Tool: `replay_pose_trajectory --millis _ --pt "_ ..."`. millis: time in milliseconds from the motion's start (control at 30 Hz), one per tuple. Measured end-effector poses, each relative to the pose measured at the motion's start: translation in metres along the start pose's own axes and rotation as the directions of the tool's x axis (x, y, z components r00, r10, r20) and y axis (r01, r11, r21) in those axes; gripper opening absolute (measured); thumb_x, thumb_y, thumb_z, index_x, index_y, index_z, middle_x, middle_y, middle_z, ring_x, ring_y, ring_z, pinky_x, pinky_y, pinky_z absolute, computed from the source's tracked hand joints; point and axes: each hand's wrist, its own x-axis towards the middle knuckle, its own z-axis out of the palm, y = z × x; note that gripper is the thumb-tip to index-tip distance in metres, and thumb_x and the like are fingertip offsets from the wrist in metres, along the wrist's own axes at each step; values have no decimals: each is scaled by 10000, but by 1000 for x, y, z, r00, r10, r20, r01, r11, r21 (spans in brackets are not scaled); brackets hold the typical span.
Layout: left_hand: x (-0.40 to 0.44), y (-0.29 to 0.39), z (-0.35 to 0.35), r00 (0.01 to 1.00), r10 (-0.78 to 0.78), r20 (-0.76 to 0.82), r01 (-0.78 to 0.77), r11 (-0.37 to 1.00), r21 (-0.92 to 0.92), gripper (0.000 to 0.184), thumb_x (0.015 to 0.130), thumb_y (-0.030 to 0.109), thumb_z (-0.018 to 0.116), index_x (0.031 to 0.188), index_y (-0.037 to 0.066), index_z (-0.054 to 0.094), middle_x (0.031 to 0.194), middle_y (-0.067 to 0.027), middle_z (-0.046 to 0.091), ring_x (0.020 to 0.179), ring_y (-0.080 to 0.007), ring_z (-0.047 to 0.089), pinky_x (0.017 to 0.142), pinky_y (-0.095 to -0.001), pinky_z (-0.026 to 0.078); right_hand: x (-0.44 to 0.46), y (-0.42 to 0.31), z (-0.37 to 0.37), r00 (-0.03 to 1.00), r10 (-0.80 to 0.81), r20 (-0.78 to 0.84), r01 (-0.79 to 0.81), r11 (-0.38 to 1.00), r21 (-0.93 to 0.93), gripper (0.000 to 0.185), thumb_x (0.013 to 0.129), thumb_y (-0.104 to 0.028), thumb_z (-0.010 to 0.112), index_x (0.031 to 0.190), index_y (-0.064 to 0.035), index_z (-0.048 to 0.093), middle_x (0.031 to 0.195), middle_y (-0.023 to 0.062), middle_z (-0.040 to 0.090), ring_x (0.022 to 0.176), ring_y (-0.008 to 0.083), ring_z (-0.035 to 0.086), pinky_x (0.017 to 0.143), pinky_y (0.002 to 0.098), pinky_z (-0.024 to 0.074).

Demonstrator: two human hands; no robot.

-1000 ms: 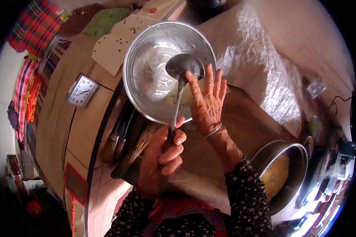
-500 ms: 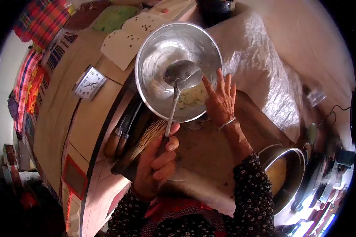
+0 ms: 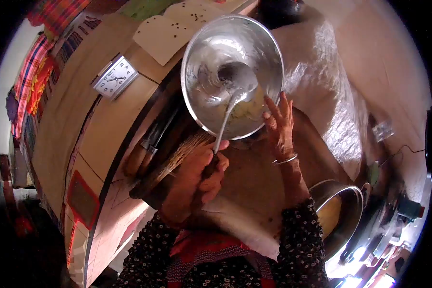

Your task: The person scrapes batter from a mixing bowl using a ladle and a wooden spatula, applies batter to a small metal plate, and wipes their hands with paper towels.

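Observation:
My left hand [image 3: 197, 175] is closed around the handle of a metal ladle [image 3: 230, 113]. The ladle's bowl end is inside a large shiny metal bowl [image 3: 193, 103], above a pale, greenish-flecked mixture [image 3: 245, 115] at the lower part. At the bowl's right rim is my right hand [image 3: 281, 125], its fingers stretched and apart, with the fingertips at or touching the rim. A bracelet circles that wrist. Whether the bowl's underside rests on something is hidden.
A pot [image 3: 353, 211] with yellowish contents stands at lower right. Left of the bowl lie a straw brush [image 3: 182, 153] and wooden-handled tools [image 3: 139, 156]. Farther left are a clock [image 3: 115, 77], a red-framed swatter [image 3: 83, 198] and paper with dark specks [image 3: 165, 36]. Plastic sheeting [image 3: 336, 105] covers the right side.
The view has shifted. The ladle has turned a little inside the bowl. My right hand's fingers have drawn from over the bowl's edge to its outer right rim.

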Motion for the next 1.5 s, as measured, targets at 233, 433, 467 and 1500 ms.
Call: replay_pose_trajectory --millis 233,433,467,1500 --pt "8 -4 4 1000 26 11 -27 990 140 309 928 235 454 1129 2 488 802 -21 472 450 -16 339 343 -169 326 18 -18 -16 994 92 55 -107 888 448 601 870 -587 400 1318 -191 459 1452 213 201 1325 439 172 1070 500 160" --pt "10 -3 13 1000 -15 -11 16 989 147 286 932 203 445 1123 -3 491 797 -28 480 446 -14 341 335 -166 323 23 -47 -33 975 -220 -29 215 970 -110 822 571 -315 782 1311 -362 425 1456 188 178 1307 474 188 1033 607 167" --pt "9 -1 16 999 -20 -29 24 987 158 289 934 203 443 1130 -4 491 798 -31 484 444 -13 339 332 -164 321 25 -49 -38 975 -219 -30 214 971 -109 822 571 -315 782 1311 -362 425 1456 188 178 1307 474 188 1033 607 167" --pt "-9 25 -8 996 -88 5 68 800 596 365 905 156 425 1214 -36 457 763 -51 504 440 -52 383 356 -210 358 81 -19 -54 969 -204 137 183 971 151 663 832 -693 294 1251 -236 530 1412 213 285 1309 487 160 1048 558 123"
